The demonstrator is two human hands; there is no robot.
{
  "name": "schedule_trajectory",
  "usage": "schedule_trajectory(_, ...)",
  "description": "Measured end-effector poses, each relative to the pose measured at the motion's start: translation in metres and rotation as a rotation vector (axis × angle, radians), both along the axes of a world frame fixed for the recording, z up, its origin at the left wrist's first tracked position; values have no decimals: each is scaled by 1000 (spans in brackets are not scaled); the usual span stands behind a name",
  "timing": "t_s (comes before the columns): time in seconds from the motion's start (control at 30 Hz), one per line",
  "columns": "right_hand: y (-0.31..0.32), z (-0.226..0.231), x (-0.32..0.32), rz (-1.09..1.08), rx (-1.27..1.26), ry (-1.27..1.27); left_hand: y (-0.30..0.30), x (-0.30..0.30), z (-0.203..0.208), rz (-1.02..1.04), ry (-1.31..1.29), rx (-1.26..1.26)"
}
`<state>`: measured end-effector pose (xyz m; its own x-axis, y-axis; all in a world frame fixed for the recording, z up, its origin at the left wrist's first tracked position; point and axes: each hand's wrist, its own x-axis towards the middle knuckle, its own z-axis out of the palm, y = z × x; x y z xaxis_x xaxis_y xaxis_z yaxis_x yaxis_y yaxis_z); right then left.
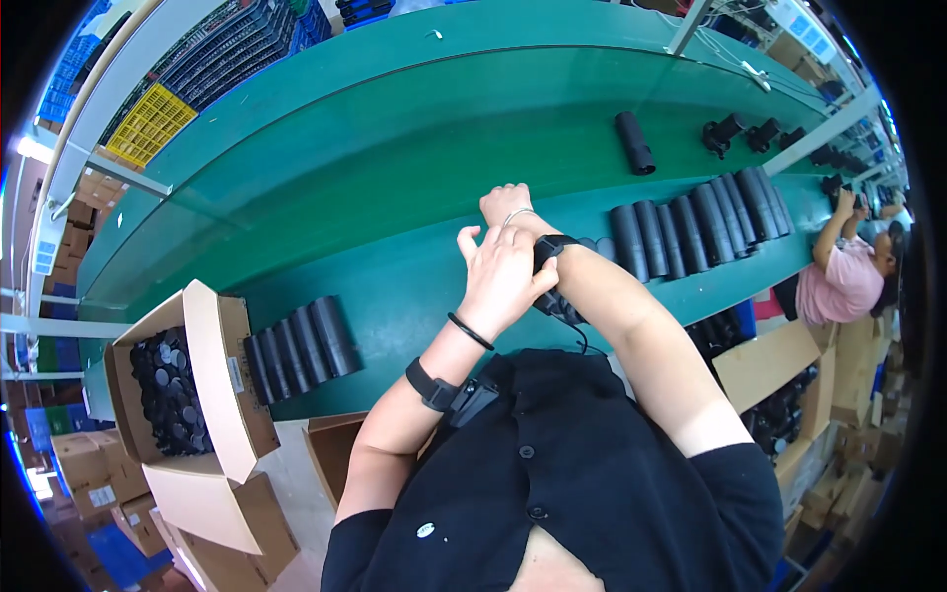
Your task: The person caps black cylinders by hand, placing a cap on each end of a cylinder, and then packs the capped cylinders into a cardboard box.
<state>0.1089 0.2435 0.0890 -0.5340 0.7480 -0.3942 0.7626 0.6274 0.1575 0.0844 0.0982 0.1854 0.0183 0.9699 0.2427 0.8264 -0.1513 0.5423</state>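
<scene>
At the far left, an open carton of stiff brown cardboard holds many thin, flat, dark discs. Just beside it, the left tubes, black cylinders with a dull sheen, lie in a row on the smooth green surface. In the middle, the left hand lies across the wrist of the right arm, close to the black strap around it; whether its grip is clenched on that strap, I cannot tell. The right hand, beyond a thin, shiny bracelet, has loosely curled fingers; anything within its grip is hidden. To handle the strap well, I would hold the right arm steady, pinch lightly and avoid snagging the bracelet. Further right, the right tubes sit side by side, a lone tube apart beyond them.
</scene>
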Motion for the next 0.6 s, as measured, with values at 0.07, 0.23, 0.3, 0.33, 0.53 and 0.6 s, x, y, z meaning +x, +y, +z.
schedule_trajectory(0.07, -2, -1, 0, 5, 25, -31, -1, 3, 0, 7, 30, 50)
schedule_trajectory(0.23, -12, -14, 3, 42, 117, 18, -9, 2, -2, -70, 78, 72)
schedule_trajectory(0.3, -17, -14, 1, 49, 66, 56, -15, -1, -3, -67, 100, 104)
schedule_trajectory(0.33, -17, -13, 1, 37, 18, 92, -16, -3, -7, -80, 88, 66)
schedule_trajectory(0.53, -34, -1, 70, -8, 34, 341, -37, -77, -46, 124, -82, -157)
schedule_trajectory(0.6, -43, 8, 102, -45, -99, 486, -55, -129, -77, 481, 11, -290)
